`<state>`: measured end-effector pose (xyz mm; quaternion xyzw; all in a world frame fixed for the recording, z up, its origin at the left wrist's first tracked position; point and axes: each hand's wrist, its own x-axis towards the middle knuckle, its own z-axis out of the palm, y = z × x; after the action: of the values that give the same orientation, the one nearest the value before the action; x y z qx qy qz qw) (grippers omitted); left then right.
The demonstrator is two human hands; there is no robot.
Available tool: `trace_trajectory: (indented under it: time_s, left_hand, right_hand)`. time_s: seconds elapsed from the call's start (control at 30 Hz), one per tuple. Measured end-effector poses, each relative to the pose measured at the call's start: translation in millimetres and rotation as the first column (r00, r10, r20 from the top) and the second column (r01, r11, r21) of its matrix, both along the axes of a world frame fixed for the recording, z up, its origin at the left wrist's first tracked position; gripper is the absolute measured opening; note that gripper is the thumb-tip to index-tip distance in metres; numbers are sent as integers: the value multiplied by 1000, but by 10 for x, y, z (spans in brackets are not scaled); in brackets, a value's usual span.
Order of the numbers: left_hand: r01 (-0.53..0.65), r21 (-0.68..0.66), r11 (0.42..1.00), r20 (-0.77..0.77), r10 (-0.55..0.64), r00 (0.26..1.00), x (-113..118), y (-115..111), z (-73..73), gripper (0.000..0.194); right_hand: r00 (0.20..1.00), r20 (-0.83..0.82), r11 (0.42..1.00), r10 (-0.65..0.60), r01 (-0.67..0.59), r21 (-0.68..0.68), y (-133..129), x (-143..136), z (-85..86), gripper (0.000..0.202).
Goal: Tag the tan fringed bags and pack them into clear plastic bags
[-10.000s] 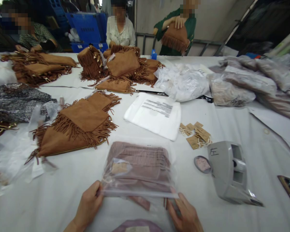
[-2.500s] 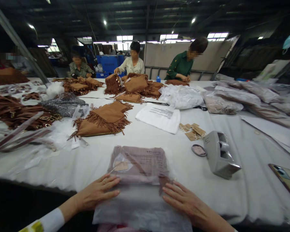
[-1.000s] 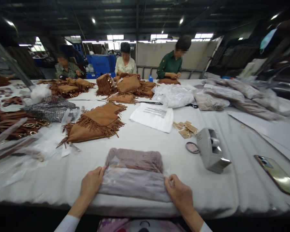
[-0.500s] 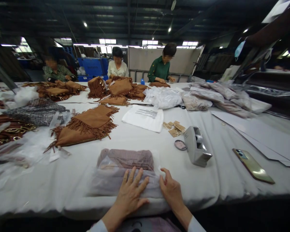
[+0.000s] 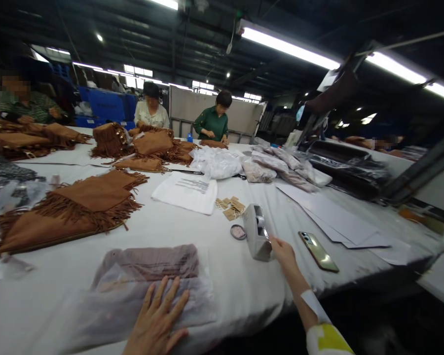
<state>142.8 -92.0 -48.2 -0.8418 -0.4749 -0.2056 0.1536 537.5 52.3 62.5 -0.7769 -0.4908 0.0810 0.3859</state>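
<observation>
A clear plastic bag with a brownish folded item inside lies flat on the table before me. My left hand rests on its folded-over part, palm down and fingers spread. To the right stands a grey tape dispenser with a roll of tape in it. My right hand is at its front end, thumb and fingertips pinched at the tape's end by the cutting edge. The tape itself is barely visible there.
Brown fringed bags lie on the left. A white cloth pouch, tags, a small round dish, a phone and white sheets surround the dispenser. Bagged items are piled behind. Co-workers work across the table.
My right hand has left the plastic bag and reached right to the tape dispenser. My left hand stays on the bag. The view has turned to the right.
</observation>
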Motion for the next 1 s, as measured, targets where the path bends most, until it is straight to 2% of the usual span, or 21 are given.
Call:
trace_trajectory:
  time_s: [0.17,0.33,0.5,0.67,0.8,1.0]
  left_hand:
    - [0,55,999,-72,4,997,-18,8,31,72]
    - [3,60,998,-62,1,998,-23,19,25,70]
    - [6,25,1000,-27,-5,1000,-19,0,10,71]
    - [-4,-11,1000,-35,4,999,-8,-33,42,70]
    - [0,-29,1000,-22,0,1000,-10,-34,68,70]
    - [-16,-55,998,22,18,1000,-14,-41,115,70]
  right_hand:
    - [997,-78,999,-11,15,46,80,-63,-21,43]
    - [990,-125,988,-64,80,131,-208,-43,-33,42]
    - [955,-296,995,-29,58,87,-487,-102,-282,48]
    - [903,-429,996,-20,53,67,-428,-131,-466,54]
    - [912,-409,995,-43,76,65,-356,-134,-479,52]
    - [978,-209,1000,-6,10,17,-550,-203,-478,47]
